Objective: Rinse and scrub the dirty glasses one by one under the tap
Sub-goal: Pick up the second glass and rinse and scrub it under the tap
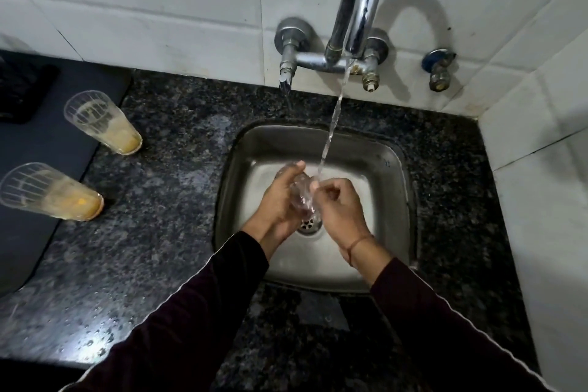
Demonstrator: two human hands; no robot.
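— White tiles behind, speckled dark tabletop (pixel 165 242) below. What's hard to make out?
— The glass in hand (pixel 302 197): clear, blurred by the water stream (pixel 332 124) from the tap (pixel 359 6), held over the sink (pixel 391 200). A black object at the far left is cut off.
— The grip?
— Left hand (pixel 280 204) curls round the glass; right hand (pixel 340 210) pinches its rim, fingers bent.
— Counts?
— Three glasses: one held, and two dirty ones, far glass (pixel 105 122) and near glass (pixel 51 191), standing left of the sink with yellow residue.
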